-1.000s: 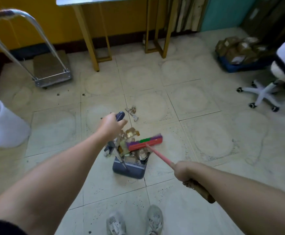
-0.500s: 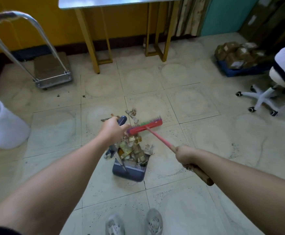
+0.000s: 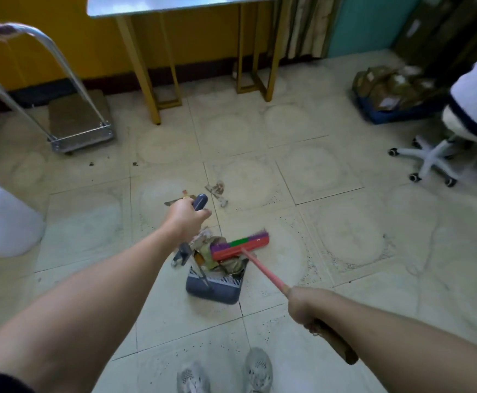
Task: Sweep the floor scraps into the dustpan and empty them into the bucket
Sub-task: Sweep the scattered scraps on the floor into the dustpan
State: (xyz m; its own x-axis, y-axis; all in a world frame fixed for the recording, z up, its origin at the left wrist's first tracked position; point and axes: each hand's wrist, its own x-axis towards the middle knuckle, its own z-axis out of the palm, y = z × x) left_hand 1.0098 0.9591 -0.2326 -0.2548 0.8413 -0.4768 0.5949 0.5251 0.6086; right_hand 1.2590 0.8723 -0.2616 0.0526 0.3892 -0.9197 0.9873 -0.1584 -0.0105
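Note:
My left hand [image 3: 184, 218] grips the dark blue handle of the dustpan [image 3: 214, 286], which rests on the tiled floor in front of my feet. Brown and gold paper scraps [image 3: 217, 258] are heaped at the pan's mouth. My right hand [image 3: 305, 306] holds the pink stick of the broom [image 3: 240, 245]; its red head with purple and green bristles lies against the scrap heap. One loose scrap [image 3: 217, 190] lies on the floor beyond the pan, another peeks out behind my left hand. The white bucket [image 3: 1, 217] stands at the far left.
A metal hand trolley [image 3: 79, 127] is parked at the back left. Yellow table legs [image 3: 143, 72] stand against the wall. A white swivel chair [image 3: 436, 158] and a blue tray of brown parcels [image 3: 387, 89] are on the right. My shoes [image 3: 257, 370] are just behind the pan.
The broom head, which had swung out beyond the scraps half a second ago, has been drawn back against the heap at the dustpan's mouth. My left hand stays on the dustpan handle.

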